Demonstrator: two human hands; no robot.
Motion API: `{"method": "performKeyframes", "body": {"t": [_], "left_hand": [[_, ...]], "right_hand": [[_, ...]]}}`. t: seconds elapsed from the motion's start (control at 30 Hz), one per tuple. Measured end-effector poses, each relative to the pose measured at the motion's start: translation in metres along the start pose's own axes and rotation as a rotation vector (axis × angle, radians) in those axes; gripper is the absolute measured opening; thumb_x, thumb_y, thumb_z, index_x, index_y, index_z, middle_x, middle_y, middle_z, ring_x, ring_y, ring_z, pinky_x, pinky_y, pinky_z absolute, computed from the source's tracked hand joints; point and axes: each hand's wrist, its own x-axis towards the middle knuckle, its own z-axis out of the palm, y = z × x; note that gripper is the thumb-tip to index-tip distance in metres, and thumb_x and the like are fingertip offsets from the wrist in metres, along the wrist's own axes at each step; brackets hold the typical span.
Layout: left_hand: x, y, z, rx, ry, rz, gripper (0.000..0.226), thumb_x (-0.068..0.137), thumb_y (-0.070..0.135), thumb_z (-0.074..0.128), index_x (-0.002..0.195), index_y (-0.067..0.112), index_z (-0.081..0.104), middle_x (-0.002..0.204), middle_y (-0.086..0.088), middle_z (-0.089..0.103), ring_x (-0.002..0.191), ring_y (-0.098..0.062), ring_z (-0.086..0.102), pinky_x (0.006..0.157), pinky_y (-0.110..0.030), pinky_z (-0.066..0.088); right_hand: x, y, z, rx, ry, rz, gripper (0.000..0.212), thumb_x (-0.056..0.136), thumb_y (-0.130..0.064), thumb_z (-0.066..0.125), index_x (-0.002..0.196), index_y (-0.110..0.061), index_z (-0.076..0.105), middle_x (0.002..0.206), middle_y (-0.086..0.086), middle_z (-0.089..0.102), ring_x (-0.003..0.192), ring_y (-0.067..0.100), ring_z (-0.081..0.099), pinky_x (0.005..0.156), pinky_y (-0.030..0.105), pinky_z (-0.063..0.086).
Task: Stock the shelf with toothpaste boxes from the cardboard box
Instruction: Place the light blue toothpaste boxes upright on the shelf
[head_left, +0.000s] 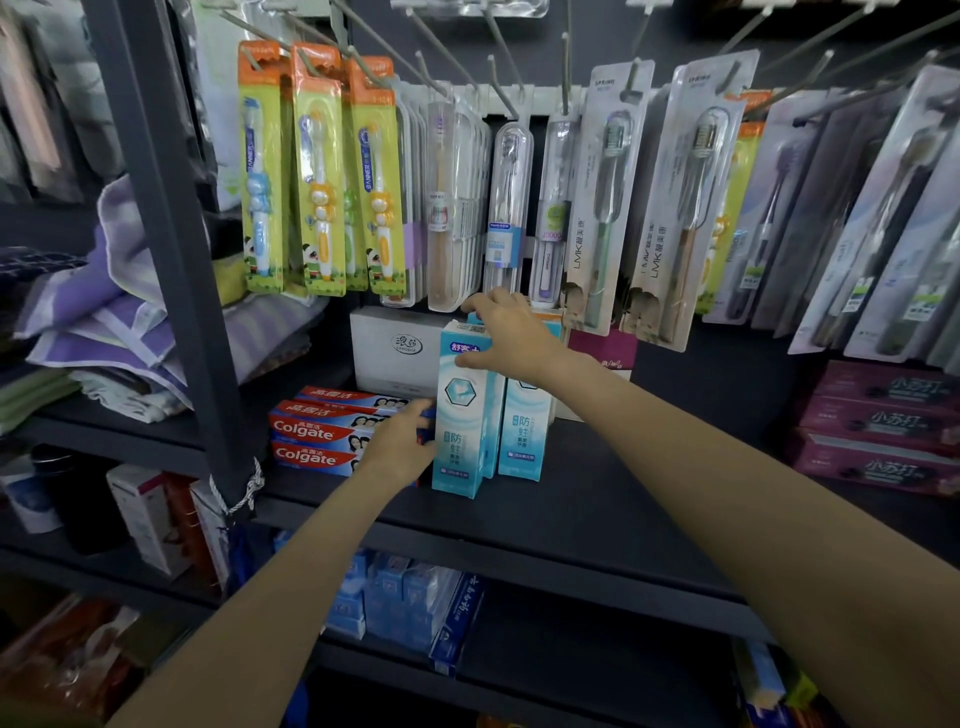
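The step in hand seems to be the placing: a light blue toothpaste box (460, 415) stands upright on the dark shelf (597, 499), touching a second blue box (524, 431) on its right and just beside the stack of red toothpaste boxes (322, 434) on its left. The right hand (511, 332) is curled over the top of the standing box and grips it, while the left hand (402, 444), half closed, rests against its lower side and the end of the red stack. Next, I think, the box needs to be pushed straight into line with its neighbour and then let go without tipping it; the cardboard box is not in view.
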Motion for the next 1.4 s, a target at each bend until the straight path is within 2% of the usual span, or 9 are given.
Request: {"method": "performKeyframes", "body": {"t": [0.17, 0.3, 0.4, 0.5, 0.77, 0.93, 1.2, 1.3, 1.4], "left_hand": [[-0.002, 0.003, -0.001, -0.024, 0.026, 0.012, 0.047, 0.088, 0.005, 0.057, 0.132, 0.011, 0.043, 0.130, -0.011, 0.055, 0.120, -0.026, 0.052, 0.097, -0.041, 0.047], [-0.004, 0.006, 0.000, -0.014, 0.024, 0.024, 0.050, 0.088, 0.007, 0.058, 0.134, 0.012, 0.041, 0.131, -0.010, 0.055, 0.121, -0.026, 0.051, 0.098, -0.043, 0.046], [-0.005, 0.007, 0.002, -0.022, 0.006, 0.032, 0.049, 0.087, 0.003, 0.057, 0.134, 0.011, 0.042, 0.131, -0.010, 0.055, 0.122, -0.025, 0.050, 0.097, -0.037, 0.045], [-0.006, 0.007, 0.004, -0.011, -0.017, 0.036, 0.051, 0.087, 0.003, 0.057, 0.135, 0.012, 0.041, 0.132, -0.008, 0.054, 0.122, -0.023, 0.049, 0.093, -0.031, 0.043], [-0.003, 0.008, 0.008, 0.011, -0.018, 0.044, 0.054, 0.086, 0.007, 0.060, 0.136, 0.013, 0.039, 0.136, -0.009, 0.051, 0.125, -0.024, 0.048, 0.098, -0.036, 0.043], [-0.001, 0.012, 0.018, 0.052, -0.027, 0.039, 0.052, 0.086, 0.010, 0.063, 0.132, 0.012, 0.040, 0.136, -0.007, 0.050, 0.126, -0.024, 0.047, 0.099, -0.037, 0.042], [0.006, 0.008, 0.019, 0.109, 0.052, 0.020, 0.049, 0.086, 0.013, 0.062, 0.129, 0.010, 0.040, 0.133, -0.009, 0.053, 0.122, -0.026, 0.049, 0.094, -0.036, 0.041], [0.007, 0.005, 0.019, 0.105, 0.053, 0.005, 0.050, 0.086, 0.013, 0.063, 0.129, 0.009, 0.040, 0.132, -0.010, 0.053, 0.121, -0.027, 0.049, 0.094, -0.036, 0.041], [0.007, 0.002, 0.018, 0.134, 0.061, -0.021, 0.050, 0.084, 0.017, 0.065, 0.127, 0.009, 0.041, 0.130, -0.013, 0.054, 0.120, -0.030, 0.049, 0.095, -0.041, 0.044]], "right_hand": [[-0.005, -0.002, -0.001, 0.061, -0.058, -0.005, 0.073, 0.080, -0.028, 0.072, 0.139, -0.009, 0.034, 0.137, 0.014, 0.039, 0.125, 0.027, 0.040, 0.102, 0.034, 0.035], [-0.005, 0.001, -0.002, 0.098, -0.053, 0.003, 0.056, 0.080, -0.020, 0.072, 0.128, -0.009, 0.044, 0.130, 0.014, 0.049, 0.118, 0.027, 0.046, 0.093, 0.032, 0.038], [-0.003, 0.004, -0.003, 0.093, -0.054, 0.021, 0.051, 0.080, -0.019, 0.072, 0.123, -0.009, 0.046, 0.126, 0.013, 0.052, 0.116, 0.026, 0.048, 0.090, 0.034, 0.042], [-0.002, 0.003, -0.006, 0.053, -0.066, -0.006, 0.051, 0.081, -0.019, 0.072, 0.124, -0.010, 0.047, 0.128, 0.012, 0.052, 0.118, 0.026, 0.048, 0.093, 0.034, 0.041], [0.001, -0.004, -0.023, -0.029, -0.174, -0.003, 0.062, 0.080, -0.017, 0.072, 0.132, -0.007, 0.040, 0.132, 0.014, 0.048, 0.119, 0.027, 0.047, 0.090, 0.032, 0.042], [-0.006, -0.001, -0.028, 0.149, -0.270, 0.083, 0.055, 0.082, -0.006, 0.069, 0.130, -0.008, 0.042, 0.133, 0.014, 0.043, 0.085, 0.024, 0.058, 0.053, 0.018, 0.052], [-0.001, -0.001, -0.015, 0.181, -0.177, 0.070, 0.051, 0.082, -0.009, 0.069, 0.127, -0.007, 0.045, 0.132, 0.015, 0.045, 0.104, 0.029, 0.057, 0.070, 0.028, 0.053], [0.005, -0.004, -0.012, 0.088, -0.205, 0.041, 0.059, 0.080, -0.018, 0.072, 0.130, -0.009, 0.042, 0.133, 0.012, 0.047, 0.117, 0.027, 0.048, 0.088, 0.032, 0.042], [0.008, -0.007, -0.013, 0.073, -0.233, 0.039, 0.066, 0.080, -0.022, 0.073, 0.133, -0.007, 0.038, 0.134, 0.013, 0.047, 0.120, 0.027, 0.045, 0.093, 0.033, 0.039]]}}
